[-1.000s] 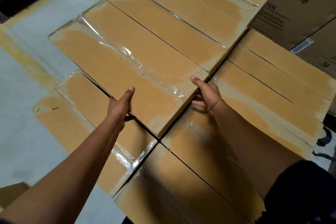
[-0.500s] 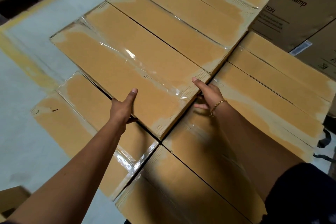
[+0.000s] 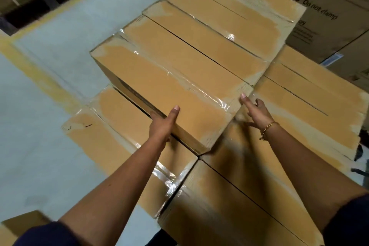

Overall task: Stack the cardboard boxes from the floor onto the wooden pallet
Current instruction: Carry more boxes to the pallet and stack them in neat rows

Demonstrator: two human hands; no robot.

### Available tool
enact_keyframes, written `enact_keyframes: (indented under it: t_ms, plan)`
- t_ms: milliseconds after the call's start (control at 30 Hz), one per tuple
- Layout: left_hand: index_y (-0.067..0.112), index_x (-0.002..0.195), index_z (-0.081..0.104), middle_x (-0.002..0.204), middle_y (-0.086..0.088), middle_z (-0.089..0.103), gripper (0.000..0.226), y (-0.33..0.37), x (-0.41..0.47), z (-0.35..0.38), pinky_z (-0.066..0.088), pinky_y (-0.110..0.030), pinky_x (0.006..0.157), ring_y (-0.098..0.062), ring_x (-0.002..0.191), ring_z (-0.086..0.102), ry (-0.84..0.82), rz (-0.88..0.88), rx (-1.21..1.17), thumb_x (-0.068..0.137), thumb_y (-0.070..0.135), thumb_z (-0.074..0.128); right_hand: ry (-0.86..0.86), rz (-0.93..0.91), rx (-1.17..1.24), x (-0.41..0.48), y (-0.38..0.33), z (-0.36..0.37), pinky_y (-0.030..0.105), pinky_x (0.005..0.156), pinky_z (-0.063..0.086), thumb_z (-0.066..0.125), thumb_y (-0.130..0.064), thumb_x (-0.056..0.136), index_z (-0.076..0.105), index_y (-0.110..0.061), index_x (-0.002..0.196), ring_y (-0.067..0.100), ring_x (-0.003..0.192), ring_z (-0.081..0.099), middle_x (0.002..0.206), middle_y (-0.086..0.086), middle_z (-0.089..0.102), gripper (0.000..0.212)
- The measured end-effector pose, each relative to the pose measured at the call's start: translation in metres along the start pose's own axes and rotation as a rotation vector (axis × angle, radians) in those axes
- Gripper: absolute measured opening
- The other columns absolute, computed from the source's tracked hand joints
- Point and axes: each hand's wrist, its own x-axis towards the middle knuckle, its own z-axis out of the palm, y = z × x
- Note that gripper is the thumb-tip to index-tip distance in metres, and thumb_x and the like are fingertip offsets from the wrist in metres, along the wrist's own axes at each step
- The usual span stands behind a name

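On the left edge of the stack's top layer sits the box [image 3: 165,90], its long side against its neighbour [image 3: 191,54] and its underside seemingly down on the lower boxes [image 3: 119,126]. Its near corner reaches the seam where the lower boxes meet. The pallet is hidden under the stack.

The left hand [image 3: 162,124] grips the box's outer long edge, thumb flat on top and fingers tucked under and out of sight. The right hand [image 3: 255,112] lies against the near end face with the forefinger straight up to the top corner and the other fingers loose. It presses rather than clasps, and it wears a bracelet [image 3: 267,130].

This looks like the placing step, near its end: the box is up, and only its seating is left. The next move probably calls for a short push from the right hand to square the end with the neighbour's end. The left fingers must then slide out from under the edge without dragging the box toward the floor [image 3: 50,62]. A printed carton [image 3: 323,16] stands beyond the stack's far right corner.
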Motion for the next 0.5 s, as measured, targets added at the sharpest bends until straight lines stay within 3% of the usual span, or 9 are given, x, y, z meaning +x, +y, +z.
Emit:
enact_keyframes:
  t_ms: [133, 300, 500]
  plan:
    - [0.017, 0.165, 0.008, 0.168, -0.01, 0.03, 0.114, 0.011, -0.023, -0.033, 0.04, -0.045, 0.116, -0.034, 0.148, 0.039, 0.02, 0.105, 0.122, 0.084, 0.073, 0.066, 0.022, -0.102, -0.186, -0.046, -0.015, -0.007, 0.045, 0.123, 0.028, 0.055, -0.081, 0.084, 0.01, -0.02, 0.165, 0.029, 0.153, 0.028, 0.17, 0.005, 0.021, 0.111]
    - [0.015, 0.165, 0.013, 0.171, -0.009, 0.022, 0.105, 0.021, -0.07, -0.068, 0.032, -0.044, 0.119, -0.031, 0.153, 0.03, 0.032, 0.281, 0.299, 0.09, 0.071, 0.06, -0.023, -0.192, -0.328, -0.098, -0.027, -0.019, 0.04, 0.125, 0.022, 0.055, -0.079, 0.085, 0.009, -0.016, 0.165, 0.024, 0.156, 0.022, 0.171, 0.005, 0.016, 0.111]
    - [0.014, 0.165, 0.017, 0.171, -0.009, 0.02, 0.096, 0.009, -0.139, -0.104, 0.026, -0.048, 0.124, -0.031, 0.156, 0.024, 0.005, 0.343, 0.418, 0.094, 0.068, 0.055, -0.091, -0.299, -0.368, -0.17, -0.032, -0.032, 0.039, 0.124, 0.02, 0.05, -0.076, 0.089, 0.011, -0.018, 0.165, 0.022, 0.157, 0.019, 0.171, 0.002, 0.016, 0.103]
